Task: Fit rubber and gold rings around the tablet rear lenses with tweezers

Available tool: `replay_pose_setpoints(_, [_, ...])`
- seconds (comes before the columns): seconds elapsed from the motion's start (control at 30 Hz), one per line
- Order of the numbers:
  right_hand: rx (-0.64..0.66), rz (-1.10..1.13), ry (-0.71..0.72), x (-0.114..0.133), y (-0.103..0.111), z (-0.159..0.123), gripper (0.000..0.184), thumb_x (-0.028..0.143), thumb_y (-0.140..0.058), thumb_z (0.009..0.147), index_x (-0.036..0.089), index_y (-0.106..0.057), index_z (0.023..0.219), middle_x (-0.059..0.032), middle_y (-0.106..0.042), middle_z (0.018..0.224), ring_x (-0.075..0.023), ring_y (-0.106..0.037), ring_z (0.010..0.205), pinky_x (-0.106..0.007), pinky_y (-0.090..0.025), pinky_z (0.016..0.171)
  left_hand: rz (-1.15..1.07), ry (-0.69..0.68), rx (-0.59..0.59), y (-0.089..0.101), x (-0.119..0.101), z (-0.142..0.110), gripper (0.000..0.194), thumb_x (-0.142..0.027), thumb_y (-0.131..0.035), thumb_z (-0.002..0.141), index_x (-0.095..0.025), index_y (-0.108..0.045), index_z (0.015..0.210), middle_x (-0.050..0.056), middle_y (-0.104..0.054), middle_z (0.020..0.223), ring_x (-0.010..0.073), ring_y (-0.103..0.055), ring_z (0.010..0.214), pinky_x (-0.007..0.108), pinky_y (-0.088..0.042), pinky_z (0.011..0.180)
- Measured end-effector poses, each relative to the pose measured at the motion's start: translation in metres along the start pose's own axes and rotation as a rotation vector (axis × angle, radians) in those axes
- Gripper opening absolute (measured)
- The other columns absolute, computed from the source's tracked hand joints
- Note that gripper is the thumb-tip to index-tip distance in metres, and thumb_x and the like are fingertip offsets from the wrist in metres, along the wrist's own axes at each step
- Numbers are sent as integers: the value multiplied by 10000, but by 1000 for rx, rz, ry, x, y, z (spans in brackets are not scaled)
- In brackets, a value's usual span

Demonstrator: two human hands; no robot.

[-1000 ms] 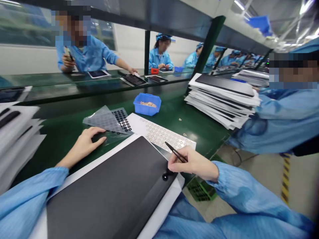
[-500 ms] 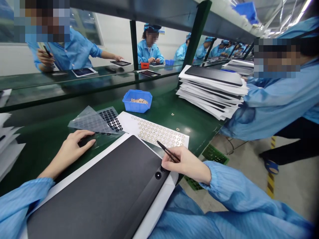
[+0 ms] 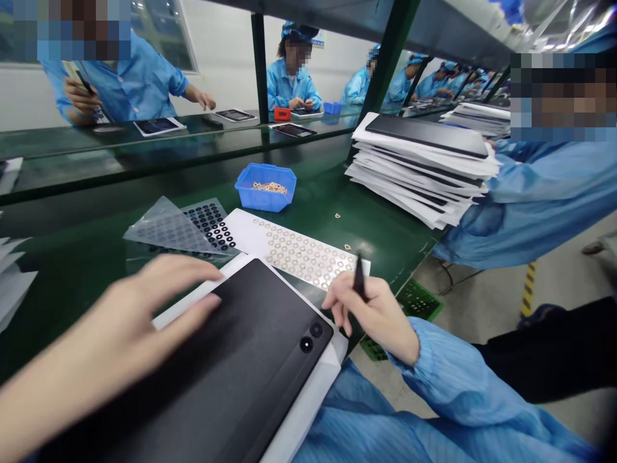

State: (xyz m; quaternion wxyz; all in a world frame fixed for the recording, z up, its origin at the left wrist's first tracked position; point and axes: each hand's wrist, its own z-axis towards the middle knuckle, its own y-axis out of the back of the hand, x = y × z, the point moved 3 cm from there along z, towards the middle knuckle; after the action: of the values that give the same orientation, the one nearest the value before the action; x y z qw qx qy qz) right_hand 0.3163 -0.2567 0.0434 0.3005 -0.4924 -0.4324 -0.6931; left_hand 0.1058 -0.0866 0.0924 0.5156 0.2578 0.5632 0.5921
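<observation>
My left hand [image 3: 144, 308] is blurred by motion, fingers apart and empty, above the left side of a dark tablet [image 3: 241, 341]. The tablet's back shows two round camera rings [image 3: 311, 337] and lies on a white sheet [image 3: 212, 299]. My right hand [image 3: 376, 315] is shut on black tweezers [image 3: 359, 278], which point upward, just past the tablet's right corner. Beyond the tablet lies a white sheet of pale ring stickers [image 3: 294, 247]. Left of that are a sheet of black rings [image 3: 209, 225] and a clear dotted film [image 3: 164, 228].
A blue bin [image 3: 265, 186] of small pale rings stands on the green bench [image 3: 318, 215]. A tall stack of white-packed tablets [image 3: 419, 167] rises at right, beside a co-worker's blue sleeve [image 3: 544, 199]. Other workers in blue sit across the bench.
My left hand has lifted off the film and moved right over the tablet. My right hand has turned the tweezers upright. The view has shifted slightly.
</observation>
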Motion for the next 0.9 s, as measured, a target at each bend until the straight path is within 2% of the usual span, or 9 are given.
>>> replay_pose_setpoints(0.1, [-88, 114, -40, 0, 5, -2, 535, 539, -378, 913, 148, -610, 632, -23, -569, 577, -106, -531, 465, -232, -433, 448, 5, -285, 179, -30, -59, -6, 340, -337, -496, 905, -245, -529, 1230, 9, -571, 1257, 220, -515, 1157, 346, -514, 903])
replay_pose_setpoints(0.2, [-37, 126, -29, 3, 5, -6, 462, 483, -412, 922, 152, -589, 653, -10, -571, 569, -111, -574, 488, -230, -480, 493, 30, -379, 248, -51, -85, -7, 433, -298, -514, 898, -229, -477, 1323, 42, -539, 1333, 270, -469, 1224, 402, -544, 874])
replay_pose_setpoints(0.3, [18, 128, 2, 5, 2, -11, 232, 332, -541, 882, 155, -588, 739, -18, -621, 668, -134, -645, 629, -236, -523, 606, 56, -416, 240, -58, -90, -6, 450, -273, -490, 913, -203, -457, 1356, 70, -518, 1359, 301, -471, 1211, 457, -537, 872])
replay_pose_setpoints(0.37, [14, 153, -18, 2, 0, -13, 152, 266, -569, 857, 158, -578, 750, -18, -634, 693, -134, -656, 649, -232, -530, 618, 62, -426, 228, -58, -88, -6, 447, -276, -485, 917, -197, -460, 1356, 75, -511, 1365, 310, -472, 1196, 473, -531, 872])
replay_pose_setpoints(0.57, [-97, 246, -40, -5, 0, -13, 172, 264, -553, 864, 164, -570, 725, -5, -627, 656, -129, -661, 591, -230, -549, 580, 0, -366, 218, -60, -89, -3, 536, -287, -521, 903, -185, -372, 1408, 38, -542, 1323, 260, -493, 1111, 405, -527, 856])
replay_pose_setpoints(0.7, [-138, 316, -52, -11, -1, -11, 189, 275, -557, 870, 165, -573, 717, -1, -635, 682, -115, -652, 564, -234, -564, 581, -1, -328, 227, -63, -89, -1, 512, -310, -558, 884, -223, -427, 1371, 16, -567, 1279, 257, -504, 1053, 402, -511, 816])
replay_pose_setpoints(0.9, [-173, 333, -58, -15, -1, -13, 191, 281, -565, 878, 171, -576, 722, -3, -639, 687, -123, -666, 603, -231, -570, 597, 92, -370, 181, -63, -91, -3, 421, -320, -501, 925, -229, -481, 1335, 4, -577, 1283, 269, -491, 1097, 405, -464, 850])
